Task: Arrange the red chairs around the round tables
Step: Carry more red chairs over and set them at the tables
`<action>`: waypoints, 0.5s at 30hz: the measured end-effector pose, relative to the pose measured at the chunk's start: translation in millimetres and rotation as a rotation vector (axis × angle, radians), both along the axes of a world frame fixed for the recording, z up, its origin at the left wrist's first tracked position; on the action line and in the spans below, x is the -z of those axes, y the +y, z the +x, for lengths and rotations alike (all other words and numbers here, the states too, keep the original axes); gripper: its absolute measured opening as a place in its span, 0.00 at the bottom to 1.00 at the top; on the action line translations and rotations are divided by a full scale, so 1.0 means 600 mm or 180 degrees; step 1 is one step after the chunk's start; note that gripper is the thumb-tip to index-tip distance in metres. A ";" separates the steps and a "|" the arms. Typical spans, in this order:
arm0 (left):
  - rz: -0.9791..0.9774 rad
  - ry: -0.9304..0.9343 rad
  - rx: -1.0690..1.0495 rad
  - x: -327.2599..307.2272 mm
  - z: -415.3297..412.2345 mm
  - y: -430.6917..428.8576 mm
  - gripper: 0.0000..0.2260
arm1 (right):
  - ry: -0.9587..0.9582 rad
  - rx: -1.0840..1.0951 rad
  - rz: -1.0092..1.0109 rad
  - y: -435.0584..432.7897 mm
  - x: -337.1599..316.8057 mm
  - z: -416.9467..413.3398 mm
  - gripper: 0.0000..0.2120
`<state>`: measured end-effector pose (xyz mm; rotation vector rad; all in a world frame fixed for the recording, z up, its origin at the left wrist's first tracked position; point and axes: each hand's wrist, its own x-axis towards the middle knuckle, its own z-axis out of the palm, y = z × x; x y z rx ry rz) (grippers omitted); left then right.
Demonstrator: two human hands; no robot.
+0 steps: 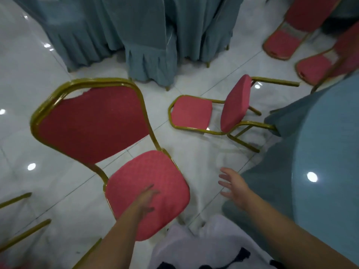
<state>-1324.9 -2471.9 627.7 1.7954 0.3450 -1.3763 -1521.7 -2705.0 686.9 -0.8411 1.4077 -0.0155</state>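
Observation:
A red chair with a gold frame (97, 123) stands upright right in front of me on the white floor. My left hand (144, 200) hovers over its seat, fingers apart, blurred, holding nothing. My right hand (233, 188) is open over the floor beside a round table with a blue cloth (320, 152) at the right. A second red chair (213, 113) lies tipped on its back, its legs pointing at that table. Two more red chairs (287, 35) lie at the top right.
Several blue-covered chairs and a draped table (147, 45) fill the top of the view. Gold chair legs (25, 230) poke in at the lower left. The glossy tiled floor (194, 162) lies between the chairs.

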 end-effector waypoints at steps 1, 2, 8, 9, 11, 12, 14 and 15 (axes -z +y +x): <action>0.0057 -0.0013 0.0045 -0.007 0.013 -0.022 0.22 | -0.0031 0.0070 -0.0026 -0.010 -0.007 0.004 0.15; 0.0103 -0.0045 0.0068 -0.010 0.025 -0.042 0.21 | -0.0060 0.0136 -0.0026 -0.022 -0.009 0.007 0.15; 0.0030 -0.0177 0.0203 -0.008 0.082 -0.151 0.14 | -0.0142 0.0594 0.0064 -0.139 0.028 0.034 0.18; 0.0038 -0.0152 0.0227 -0.005 0.088 -0.167 0.13 | -0.0130 0.0635 0.0098 -0.164 0.039 0.043 0.18; 0.0050 -0.0149 0.0208 0.004 0.103 -0.204 0.11 | -0.0120 0.0679 0.0129 -0.225 0.064 0.067 0.20; 0.0079 -0.0161 0.0150 0.007 0.111 -0.224 0.10 | -0.0106 0.0682 0.0145 -0.257 0.076 0.082 0.20; 0.0161 -0.0176 0.0026 0.010 0.125 -0.272 0.09 | -0.0080 0.0635 0.0214 -0.331 0.096 0.114 0.17; 0.0217 -0.0164 -0.0055 0.007 0.129 -0.298 0.09 | -0.0069 0.0602 0.0251 -0.369 0.105 0.131 0.16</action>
